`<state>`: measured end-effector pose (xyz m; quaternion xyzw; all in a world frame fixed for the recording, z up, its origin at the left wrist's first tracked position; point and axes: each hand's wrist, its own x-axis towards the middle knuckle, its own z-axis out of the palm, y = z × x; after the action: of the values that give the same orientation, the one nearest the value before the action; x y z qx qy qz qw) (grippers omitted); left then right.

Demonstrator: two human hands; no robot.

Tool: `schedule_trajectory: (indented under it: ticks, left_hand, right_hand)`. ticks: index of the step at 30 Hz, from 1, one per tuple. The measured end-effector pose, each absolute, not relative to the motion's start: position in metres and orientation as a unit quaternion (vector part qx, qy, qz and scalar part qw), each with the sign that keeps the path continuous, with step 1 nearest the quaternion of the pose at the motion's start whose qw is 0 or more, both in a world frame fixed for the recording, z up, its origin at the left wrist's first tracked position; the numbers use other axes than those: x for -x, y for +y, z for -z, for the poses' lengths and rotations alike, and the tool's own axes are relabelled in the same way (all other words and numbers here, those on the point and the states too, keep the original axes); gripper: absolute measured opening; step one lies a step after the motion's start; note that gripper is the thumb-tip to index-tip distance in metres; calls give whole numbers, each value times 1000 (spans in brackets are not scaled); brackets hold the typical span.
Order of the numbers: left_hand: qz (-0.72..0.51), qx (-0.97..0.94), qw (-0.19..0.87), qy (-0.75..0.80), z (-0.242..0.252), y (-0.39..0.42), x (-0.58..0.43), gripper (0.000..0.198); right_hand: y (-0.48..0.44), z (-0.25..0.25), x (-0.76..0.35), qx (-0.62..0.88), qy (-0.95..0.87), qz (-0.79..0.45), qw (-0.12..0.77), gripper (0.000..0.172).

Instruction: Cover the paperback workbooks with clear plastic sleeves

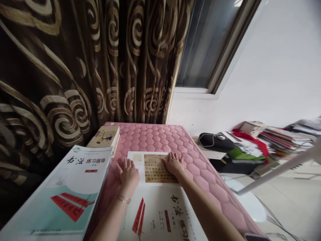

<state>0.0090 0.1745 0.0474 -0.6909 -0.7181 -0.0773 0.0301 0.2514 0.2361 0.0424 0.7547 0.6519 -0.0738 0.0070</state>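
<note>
A calligraphy practice book (152, 201) lies open and turned sideways on the pink quilted cover, its title page with red scrolls nearest me. On the far page is a brown print (155, 174) of old handwriting. My left hand (128, 175) rests with fingers stretched out at that page's left edge, a thin bracelet on the wrist. Flat across the print's right side, my right hand (174, 164) has its fingers apart. Neither hand grips anything. My forearms cover parts of the title page.
To the left, a stack of calligraphy books (75, 180) stands beside a smaller beige book (106, 135). A patterned brown curtain (112, 67) hangs behind. Right of the pink bed, piled papers (278, 137), a black pouch (215, 140) and a white stand (250, 204) occupy the floor area.
</note>
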Motion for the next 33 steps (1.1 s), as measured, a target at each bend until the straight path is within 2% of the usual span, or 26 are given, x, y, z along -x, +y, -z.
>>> schedule_trajectory:
  ticks: [3,8,10,14,24,29,33]
  left_hand:
    - [99,702,8,-705,-44,149,-5,50]
    - [124,693,-1,-710,-44,141,0,48]
    - [137,685,7,-715,-42,143,-1,47]
    - [147,689,6,-709,-34,144,-1,44]
    - [155,670,-27,-726,-12,151,0,54]
    - [188,669,32,-718,-8,149,0,52]
    - [188,673,16,-715,-17,146,1,51]
  right_hand:
    - [236,-52,-235,-769,638,38,3,68]
    - [231,-63,-153,-672,736,9,-81,52]
    - [231,-62,-116,-658,743,63,-105,56]
    - [245,-56,-73,-687,709,130,-97,68]
    - [298,-66,-53,-727,669,122,-96,64]
    - [283,-64,-53,-711,688,108,-100,57]
    - [261,-55,-62,-689,710,115,-90,65]
